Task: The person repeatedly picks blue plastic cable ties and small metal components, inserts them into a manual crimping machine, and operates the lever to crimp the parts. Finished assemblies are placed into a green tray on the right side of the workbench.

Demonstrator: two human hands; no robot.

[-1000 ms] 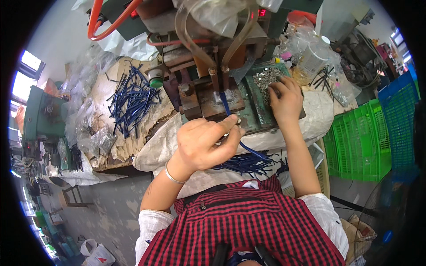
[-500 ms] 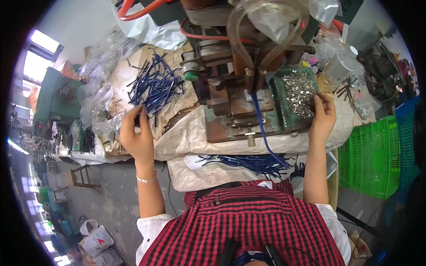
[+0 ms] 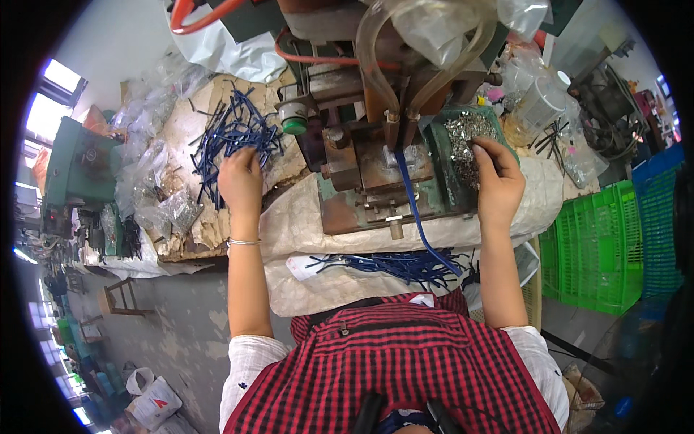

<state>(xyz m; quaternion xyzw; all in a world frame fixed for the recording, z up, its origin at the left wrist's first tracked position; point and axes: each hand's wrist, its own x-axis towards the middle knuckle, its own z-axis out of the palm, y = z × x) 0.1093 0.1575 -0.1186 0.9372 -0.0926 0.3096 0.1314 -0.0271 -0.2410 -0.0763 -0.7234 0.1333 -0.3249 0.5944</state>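
Note:
My left hand (image 3: 241, 182) is at the near edge of a loose pile of dark blue cord pieces (image 3: 235, 126), its fingers curled together; what they hold, if anything, is hidden. My right hand (image 3: 500, 186) is over the green tray (image 3: 508, 150) of small shiny metal pieces (image 3: 463, 137), fingertips drawn together and too small to tell what is in them. Between the hands stands a press-like machine (image 3: 390, 170). One blue cord (image 3: 414, 210) runs from under its middle down toward my lap, where a bundle of blue cords (image 3: 405, 266) lies on pale cloth.
Clear hoses (image 3: 369, 54) and a red hose (image 3: 189, 25) hang about the machine. Plastic bags (image 3: 155, 170) lie left of the cord pile. A clear plastic jug (image 3: 538, 105) stands beyond the tray. Green crates (image 3: 593, 246) are at the right, a wooden stool (image 3: 126, 298) at the left.
My left hand has moved onto the cord pile and its fingers have curled in. My right hand has shifted left, further over the metal pieces. The view has shifted slightly.

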